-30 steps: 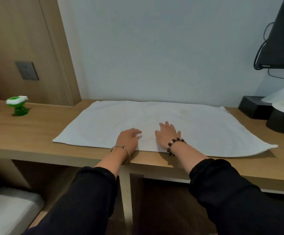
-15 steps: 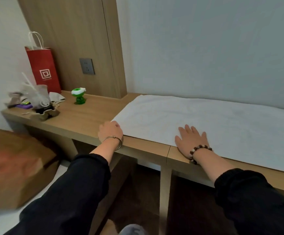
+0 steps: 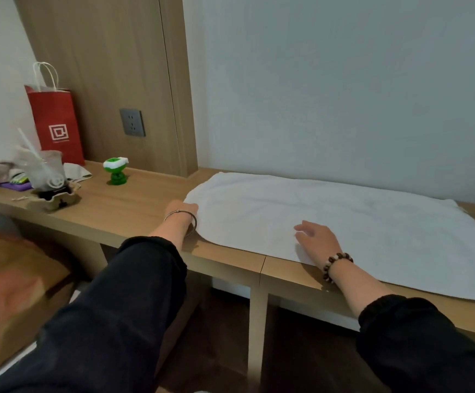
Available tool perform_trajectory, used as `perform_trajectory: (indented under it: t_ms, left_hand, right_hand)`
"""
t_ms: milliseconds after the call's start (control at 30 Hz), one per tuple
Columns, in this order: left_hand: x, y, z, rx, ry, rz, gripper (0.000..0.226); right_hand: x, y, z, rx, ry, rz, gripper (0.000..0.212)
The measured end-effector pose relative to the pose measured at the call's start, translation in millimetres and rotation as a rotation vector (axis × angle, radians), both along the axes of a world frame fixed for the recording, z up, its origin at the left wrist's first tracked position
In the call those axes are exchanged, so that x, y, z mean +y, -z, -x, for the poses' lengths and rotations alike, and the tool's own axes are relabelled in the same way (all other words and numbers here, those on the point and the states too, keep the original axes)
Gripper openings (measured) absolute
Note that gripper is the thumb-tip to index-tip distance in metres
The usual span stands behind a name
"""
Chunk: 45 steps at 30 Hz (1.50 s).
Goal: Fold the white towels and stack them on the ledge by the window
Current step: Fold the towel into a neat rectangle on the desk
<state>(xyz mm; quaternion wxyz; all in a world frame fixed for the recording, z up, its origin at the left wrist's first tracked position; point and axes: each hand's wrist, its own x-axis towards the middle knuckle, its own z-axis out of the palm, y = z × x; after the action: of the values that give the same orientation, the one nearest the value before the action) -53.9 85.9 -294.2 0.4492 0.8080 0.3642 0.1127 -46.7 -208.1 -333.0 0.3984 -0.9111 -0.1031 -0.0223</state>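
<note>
A white towel (image 3: 330, 222) lies spread flat on the long wooden ledge (image 3: 145, 202) against the pale wall. My left hand (image 3: 182, 212), with a metal bangle on the wrist, is at the towel's left edge. Its fingers are closed on that edge, which curls up around them. My right hand (image 3: 317, 239), with a bead bracelet on the wrist, rests palm down on the towel near its front edge, fingers spread. The towel's right end runs out of view.
On the ledge's left end stand a red paper bag (image 3: 56, 123), a plastic cup with a straw (image 3: 46, 168) on a cardboard carrier, and a small green toy (image 3: 115, 171). A wall socket (image 3: 132, 122) sits on the wood panel. A blurred brown box (image 3: 9, 293) is at the lower left.
The view has swung left. My left hand slid from the towel's middle to its left edge and closed on it. My right hand stayed flat near the front edge.
</note>
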Motion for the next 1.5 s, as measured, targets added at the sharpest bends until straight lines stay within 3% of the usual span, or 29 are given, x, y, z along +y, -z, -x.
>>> perform_trajectory:
  t_ms: [100, 200, 300, 400, 467, 567, 667, 733, 800, 867, 933, 1033, 1133, 1233, 1500]
  left_hand:
    - [-62, -24, -14, -0.247, 0.179, -0.071, 0.043]
    - [-151, -36, -17, -0.375, 0.558, -0.235, 0.028]
    - [-228, -16, -6, -0.217, 1.058, -0.397, 0.035]
    - [-264, 21, 4, 0.091, 1.263, -0.711, 0.060]
    - [-268, 38, 5, 0.153, 1.290, -0.868, 0.058]
    - [-252, 42, -1, 0.126, 1.284, -0.902, 0.048]
    - [-220, 32, -7, 0.203, 1.202, -1.034, 0.061]
    - [-194, 18, -14, 0.290, 1.118, -1.104, 0.060]
    - [-172, 5, -18, 0.345, 1.046, -1.025, 0.047]
    - [-152, -7, -17, 0.287, 0.974, -0.728, 0.033]
    - [-140, -10, -16, 0.206, 0.901, -0.546, 0.026]
    - [-143, 3, -17, 0.252, 0.872, -0.714, 0.041]
    - [-157, 34, -10, 0.332, 0.827, -0.706, 0.059]
    - [-164, 52, -12, 0.356, 0.833, -0.831, 0.063]
    - [-152, 49, -33, 0.123, 1.115, -0.891, 0.050]
  right_hand:
    - [-30, -8, -1, -0.036, 0.096, -0.044, 0.031]
    - [-74, -18, -7, -0.082, 0.269, -0.046, 0.033]
    - [-123, -25, -11, -0.028, 0.440, 0.061, 0.038]
    - [-160, -20, -6, 0.126, 0.459, 0.416, 0.039]
    - [-169, -15, 0, 0.125, 0.393, 0.591, 0.039]
    - [-161, -15, 7, 0.073, 0.319, 0.700, 0.037]
    - [-139, -27, 10, 0.046, 0.268, 0.731, 0.038]
    - [-114, -38, 13, 0.065, 0.203, 0.638, 0.041]
    - [-87, -47, 17, 0.201, 0.053, 0.398, 0.039]
    - [-65, -54, 23, 0.449, -0.128, -0.003, 0.029]
    - [-55, -56, 22, 0.409, -0.203, -0.103, 0.021]
    - [-50, -53, 7, 0.022, -0.105, 0.240, 0.031]
    - [-57, -43, -5, 0.058, -0.097, 0.535, 0.041]
    - [-67, -32, -11, 0.048, -0.065, 0.811, 0.033]
    - [-74, -52, -20, -0.036, 0.066, 0.959, 0.021]
